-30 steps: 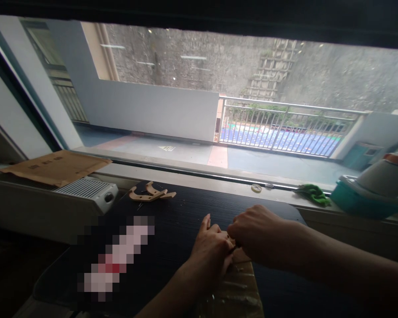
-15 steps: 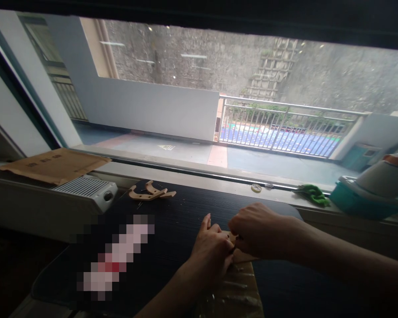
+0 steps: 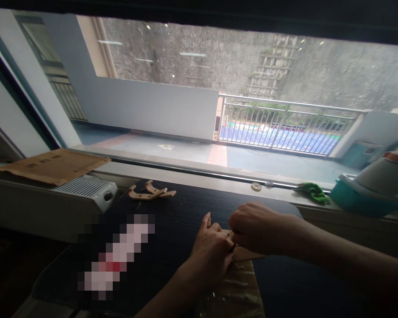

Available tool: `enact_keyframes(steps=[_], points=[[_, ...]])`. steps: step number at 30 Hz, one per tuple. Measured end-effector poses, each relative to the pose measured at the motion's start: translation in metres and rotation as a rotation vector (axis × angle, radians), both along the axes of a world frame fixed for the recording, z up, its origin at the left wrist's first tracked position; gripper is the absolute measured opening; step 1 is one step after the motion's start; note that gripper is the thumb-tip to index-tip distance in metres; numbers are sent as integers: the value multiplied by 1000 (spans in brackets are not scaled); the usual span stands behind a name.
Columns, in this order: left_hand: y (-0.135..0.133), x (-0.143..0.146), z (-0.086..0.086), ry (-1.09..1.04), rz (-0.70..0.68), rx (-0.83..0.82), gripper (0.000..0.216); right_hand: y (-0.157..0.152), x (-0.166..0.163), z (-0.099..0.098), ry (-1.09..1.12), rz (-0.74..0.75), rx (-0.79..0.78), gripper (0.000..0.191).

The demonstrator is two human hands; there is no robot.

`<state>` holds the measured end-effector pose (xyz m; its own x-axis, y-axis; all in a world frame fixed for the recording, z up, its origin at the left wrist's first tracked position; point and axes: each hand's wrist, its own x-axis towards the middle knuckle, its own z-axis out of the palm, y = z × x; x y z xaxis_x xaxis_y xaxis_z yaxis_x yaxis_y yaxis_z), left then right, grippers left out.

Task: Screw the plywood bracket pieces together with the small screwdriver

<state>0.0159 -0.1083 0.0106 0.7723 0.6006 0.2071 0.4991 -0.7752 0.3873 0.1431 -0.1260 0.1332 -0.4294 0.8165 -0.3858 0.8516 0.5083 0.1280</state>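
Note:
My left hand point(image 3: 210, 247) presses down on a flat light wooden piece point(image 3: 247, 254), with one finger pointing away and the others curled at the wood's edge. Just right of it, my right hand point(image 3: 254, 225) is closed in a fist above the same piece. Between the two hands shows a small dark, thin thing point(image 3: 232, 248); its kind cannot be made out, and whatever the right fist grips is mostly hidden. Under the wood lies a brown package wrapped in shiny clear tape point(image 3: 240, 287).
Curved wooden pieces with holes point(image 3: 147, 193) lie at the black table's point(image 3: 172, 247) far left. A blurred pinkish strip point(image 3: 116, 256) lies left. On the sill are a tape roll point(image 3: 256, 187), green cloth point(image 3: 313, 193) and teal container point(image 3: 354, 196). A brown envelope point(image 3: 53, 164) rests on a white unit.
My right fist has turned slightly above the wooden piece, and more of the wood's right end shows. My left hand stays in place.

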Motion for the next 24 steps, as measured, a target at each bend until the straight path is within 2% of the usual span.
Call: enact_keyframes(steps=[4,7,11,17,22,24], points=[[0,-1,0,4,-12,3,11,-8,-5,8,-45,-22,-25,10],[1,-1,-2,-17,-15,14,8,-10,-9,11,-73,50,-26,15],[1,0,-4,-22,1,30,7,-8,-11,7,-91,113,-42,12],[0,-1,0,-32,-25,1,9,-7,-7,0,-62,50,13,18],[1,-1,0,-22,-21,-12,11,-10,-13,10,-83,8,-9,16],[1,-1,-1,-22,-14,-8,8,-11,-15,13,-54,19,4,22]])
